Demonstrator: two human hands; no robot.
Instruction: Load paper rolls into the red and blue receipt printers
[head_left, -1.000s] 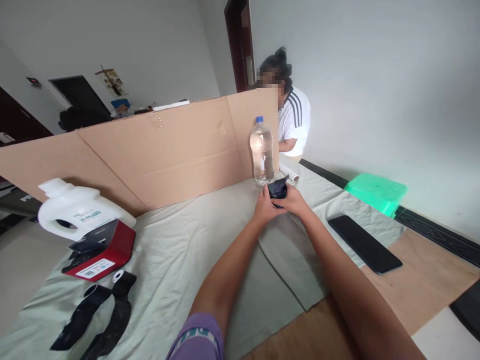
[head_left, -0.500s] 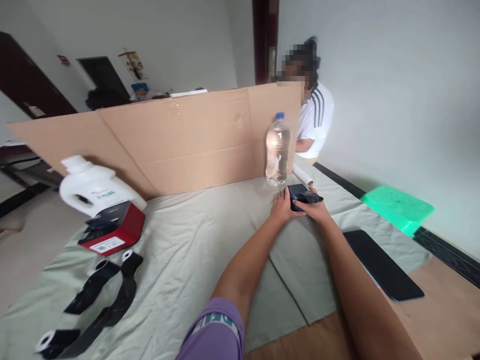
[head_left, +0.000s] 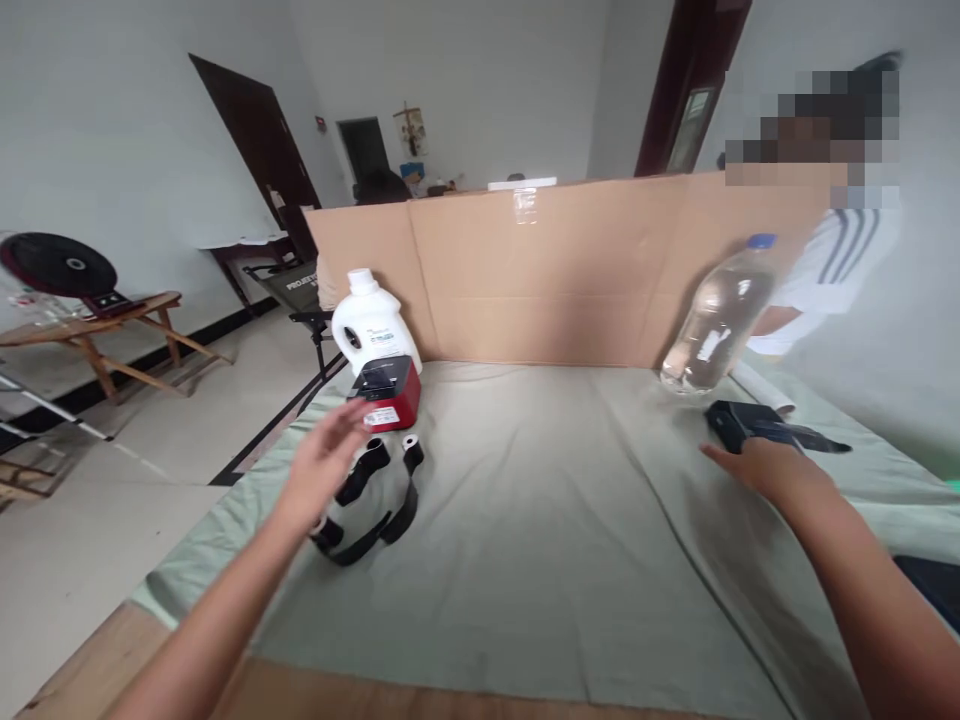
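My left hand (head_left: 328,462) is raised with its fingers stretched out, in front of a red and black box (head_left: 388,393) with a white label. It overlaps the box in the view; contact cannot be told. Below lies a black strip (head_left: 405,515) with rolls that have white cores. On the right, my right hand (head_left: 784,468) is beside a small black box (head_left: 739,422), from which a dark flat strip (head_left: 817,440) sticks out. Its thumb points away to the left; its other fingers are mostly hidden.
A white jug (head_left: 369,322) stands behind the red box, and a tilted-looking clear bottle (head_left: 716,325) behind the black one. Cardboard (head_left: 540,280) walls the far edge. A white tube (head_left: 761,388) and a dark flat object (head_left: 930,588) lie right. A person (head_left: 840,250) is beyond.
My view has turned left. My left hand has left the small black box and swung across to the red box. My right hand stays by the black box, its thumb now off it.
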